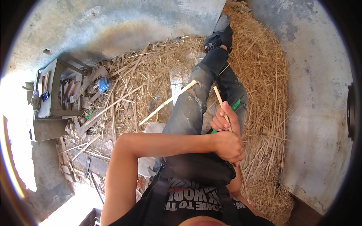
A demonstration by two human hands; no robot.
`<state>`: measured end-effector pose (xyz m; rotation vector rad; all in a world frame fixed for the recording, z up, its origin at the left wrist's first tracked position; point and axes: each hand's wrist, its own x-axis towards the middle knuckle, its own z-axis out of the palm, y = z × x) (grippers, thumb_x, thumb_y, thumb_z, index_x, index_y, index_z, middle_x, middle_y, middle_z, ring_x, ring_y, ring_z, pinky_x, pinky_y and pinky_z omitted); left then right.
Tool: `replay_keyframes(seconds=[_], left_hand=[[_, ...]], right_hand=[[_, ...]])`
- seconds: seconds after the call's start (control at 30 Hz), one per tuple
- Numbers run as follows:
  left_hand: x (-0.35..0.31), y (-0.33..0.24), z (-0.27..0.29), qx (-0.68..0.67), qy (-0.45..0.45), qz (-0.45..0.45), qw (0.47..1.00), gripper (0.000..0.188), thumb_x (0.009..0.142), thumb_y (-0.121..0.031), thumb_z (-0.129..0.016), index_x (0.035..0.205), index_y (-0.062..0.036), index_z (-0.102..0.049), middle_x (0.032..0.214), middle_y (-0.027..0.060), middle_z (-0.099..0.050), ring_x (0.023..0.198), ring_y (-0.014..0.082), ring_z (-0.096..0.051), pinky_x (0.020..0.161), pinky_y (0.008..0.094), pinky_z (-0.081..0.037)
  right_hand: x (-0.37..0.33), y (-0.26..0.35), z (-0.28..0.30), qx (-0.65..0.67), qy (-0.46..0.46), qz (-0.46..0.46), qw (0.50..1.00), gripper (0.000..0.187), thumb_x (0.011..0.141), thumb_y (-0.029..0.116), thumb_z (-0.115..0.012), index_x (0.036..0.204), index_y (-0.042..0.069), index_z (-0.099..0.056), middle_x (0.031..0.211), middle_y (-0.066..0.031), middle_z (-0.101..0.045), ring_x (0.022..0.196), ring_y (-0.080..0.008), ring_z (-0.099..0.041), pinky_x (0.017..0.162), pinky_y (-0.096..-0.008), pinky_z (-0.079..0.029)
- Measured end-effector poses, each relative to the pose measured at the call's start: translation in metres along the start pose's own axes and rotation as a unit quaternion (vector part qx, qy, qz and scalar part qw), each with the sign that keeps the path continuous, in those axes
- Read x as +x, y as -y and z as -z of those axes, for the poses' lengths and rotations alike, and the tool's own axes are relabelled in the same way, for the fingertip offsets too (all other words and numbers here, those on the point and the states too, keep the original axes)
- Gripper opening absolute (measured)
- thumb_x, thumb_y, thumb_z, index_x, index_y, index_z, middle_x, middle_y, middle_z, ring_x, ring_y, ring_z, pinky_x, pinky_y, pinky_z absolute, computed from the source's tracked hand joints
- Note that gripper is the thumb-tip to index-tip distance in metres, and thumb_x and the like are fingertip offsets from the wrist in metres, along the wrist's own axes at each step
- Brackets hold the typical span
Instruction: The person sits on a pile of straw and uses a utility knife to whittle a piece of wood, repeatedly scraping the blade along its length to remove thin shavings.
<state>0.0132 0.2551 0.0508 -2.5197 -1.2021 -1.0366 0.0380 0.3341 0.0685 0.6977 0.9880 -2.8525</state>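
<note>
A thin, pale wooden strip (218, 94) slants through both my hands, its cut upper end above my knees and its thin lower end beside my body. My left hand (228, 146), its forearm reaching across my lap, is closed in a fist around the strip's middle. Just above it, my right hand (226, 119) is closed on the same strip, thumb laid along it. A bright green piece (236, 104) shows beside the right hand, and more green peeks out below its fingers; I cannot tell what it is. Another pale strip (167, 102) lies with one end on my leg.
Straw-like shavings (264, 75) cover the floor around my outstretched legs. Loose sticks (113, 103) and a crumpled blue plastic bag (103, 84) lie to the left, near a wooden stool-like frame (56, 92). Metal-looking walls (316, 94) stand close on the right and ahead.
</note>
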Motion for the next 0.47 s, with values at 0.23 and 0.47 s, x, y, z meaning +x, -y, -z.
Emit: replay_keyframes(seconds=[0.23, 0.47], left_hand=[[0.002, -0.002, -0.01, 0.008, -0.001, -0.005, 1.0, 0.038, 0.089, -0.044, -0.064, 0.073, -0.0102, -0.06, 0.064, 0.0031, -0.063, 0.056, 0.0225, -0.067, 0.048, 0.0395, -0.05], [0.001, -0.003, -0.015, 0.004, -0.025, 0.005, 1.0, 0.039, 0.091, -0.045, -0.064, 0.073, -0.0106, -0.059, 0.064, 0.0021, -0.061, 0.054, 0.0218, -0.066, 0.048, 0.0389, -0.05]], right_hand=[[-0.002, 0.002, 0.01, -0.035, 0.108, 0.041, 0.993, 0.043, 0.112, 0.043, -0.048, 0.083, 0.012, -0.05, 0.047, 0.0064, -0.035, 0.038, -0.0051, -0.029, 0.043, -0.0244, -0.03], [0.002, -0.005, 0.036, -0.074, 0.071, -0.021, 0.995, 0.04, 0.11, 0.042, -0.052, 0.086, 0.011, -0.052, 0.047, 0.0031, -0.038, 0.038, -0.0077, -0.033, 0.044, -0.0263, -0.033]])
